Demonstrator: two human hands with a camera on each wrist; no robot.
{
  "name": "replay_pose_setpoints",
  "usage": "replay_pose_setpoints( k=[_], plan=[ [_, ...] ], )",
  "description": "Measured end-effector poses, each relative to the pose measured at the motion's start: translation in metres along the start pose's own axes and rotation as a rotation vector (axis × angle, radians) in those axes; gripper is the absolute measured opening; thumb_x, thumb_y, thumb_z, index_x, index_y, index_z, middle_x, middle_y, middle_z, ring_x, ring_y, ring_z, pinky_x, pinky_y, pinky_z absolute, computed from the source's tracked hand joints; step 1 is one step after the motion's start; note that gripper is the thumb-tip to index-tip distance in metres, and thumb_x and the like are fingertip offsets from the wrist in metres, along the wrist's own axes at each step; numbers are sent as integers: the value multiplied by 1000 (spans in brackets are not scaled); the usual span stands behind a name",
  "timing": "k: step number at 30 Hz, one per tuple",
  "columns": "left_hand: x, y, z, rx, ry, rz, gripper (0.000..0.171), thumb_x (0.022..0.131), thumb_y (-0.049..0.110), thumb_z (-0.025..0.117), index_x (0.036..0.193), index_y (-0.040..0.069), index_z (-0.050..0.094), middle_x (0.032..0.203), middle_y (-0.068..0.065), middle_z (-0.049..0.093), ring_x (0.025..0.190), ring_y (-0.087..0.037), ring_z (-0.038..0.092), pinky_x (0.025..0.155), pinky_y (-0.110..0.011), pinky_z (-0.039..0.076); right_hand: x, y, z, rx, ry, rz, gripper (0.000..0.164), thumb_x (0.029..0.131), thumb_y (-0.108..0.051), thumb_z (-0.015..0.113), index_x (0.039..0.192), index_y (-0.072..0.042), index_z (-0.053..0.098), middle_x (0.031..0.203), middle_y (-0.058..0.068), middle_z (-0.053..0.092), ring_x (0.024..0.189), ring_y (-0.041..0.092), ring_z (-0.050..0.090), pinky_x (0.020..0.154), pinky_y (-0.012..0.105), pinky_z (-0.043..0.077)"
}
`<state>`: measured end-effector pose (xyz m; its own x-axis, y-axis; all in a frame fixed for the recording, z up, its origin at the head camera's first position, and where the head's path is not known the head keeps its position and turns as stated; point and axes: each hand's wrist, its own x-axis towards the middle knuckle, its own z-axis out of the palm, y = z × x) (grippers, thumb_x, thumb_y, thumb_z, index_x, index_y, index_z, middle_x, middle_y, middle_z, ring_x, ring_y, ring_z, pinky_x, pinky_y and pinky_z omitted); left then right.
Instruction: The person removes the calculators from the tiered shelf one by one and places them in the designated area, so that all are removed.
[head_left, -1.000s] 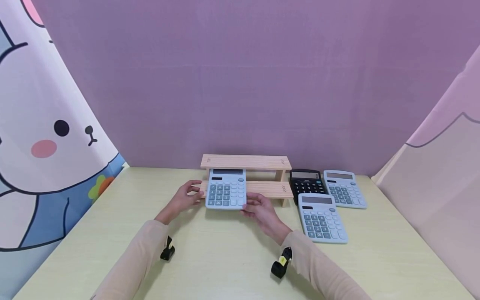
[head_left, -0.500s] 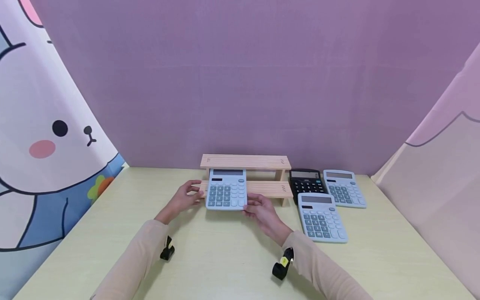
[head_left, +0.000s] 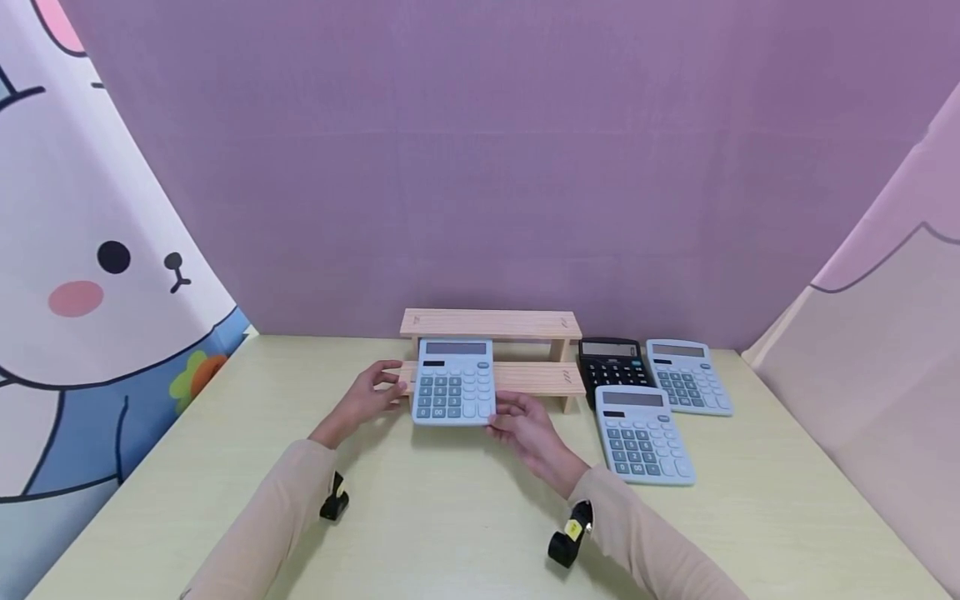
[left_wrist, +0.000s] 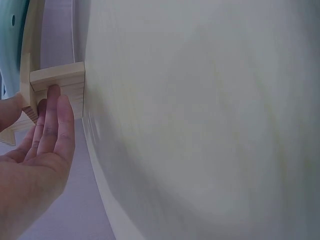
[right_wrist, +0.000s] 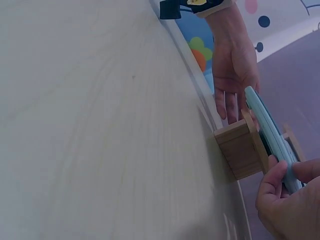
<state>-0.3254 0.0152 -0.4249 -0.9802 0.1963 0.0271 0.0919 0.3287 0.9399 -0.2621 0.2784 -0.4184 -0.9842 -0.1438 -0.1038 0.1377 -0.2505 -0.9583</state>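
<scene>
A light-blue calculator (head_left: 453, 383) leans against the two-tier wooden rack (head_left: 517, 323), its keys facing me and its lower edge overhanging the lower shelf. My right hand (head_left: 531, 437) pinches its lower right corner; in the right wrist view the thumb and fingers of that hand (right_wrist: 295, 210) lie on opposite faces of the calculator (right_wrist: 270, 132). At the left end of the lower shelf, my left hand (head_left: 369, 396) holds the rack. The left wrist view shows this hand (left_wrist: 40, 165) with its thumb at the shelf edge and fingers against the rack's side support (left_wrist: 60, 75).
Right of the rack lie a black calculator (head_left: 613, 367) and two more light-blue ones, a rear calculator (head_left: 688, 379) and a front calculator (head_left: 645, 437). A purple backdrop (head_left: 480, 167) rises behind the pale table (head_left: 450, 525).
The calculator on the rack has slid slightly down and toward me with my right hand, so its display shows more fully below the upper shelf. My left hand has stayed put.
</scene>
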Motion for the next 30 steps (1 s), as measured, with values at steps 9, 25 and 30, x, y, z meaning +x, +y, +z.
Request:
replay_pose_setpoints(
  k=[9,25,30],
  plan=[
    [-3,-1,-3,-31,-22,72,51,89,17,59,131,-1,36,111,-25,52,90,-27,64,77,-36,58,-4,-2,-1,6,-7,8,47,79,16,51,123,7,41,96,11,56,76,16,57,73,23,52],
    [-1,2,0,-6,-4,9,50,92,6,52,136,-3,30,119,-30,47,99,-39,60,83,-41,56,-9,-2,-5,-2,-16,-3,46,79,16,51,123,6,42,94,9,57,74,15,58,70,23,52],
    [1,-1,0,1,-3,0,49,92,6,51,136,-3,31,120,-30,46,99,-37,60,84,-40,55,-11,-4,-7,0,-28,-6,47,79,16,50,124,7,41,95,9,57,75,16,57,71,23,51]
  ],
)
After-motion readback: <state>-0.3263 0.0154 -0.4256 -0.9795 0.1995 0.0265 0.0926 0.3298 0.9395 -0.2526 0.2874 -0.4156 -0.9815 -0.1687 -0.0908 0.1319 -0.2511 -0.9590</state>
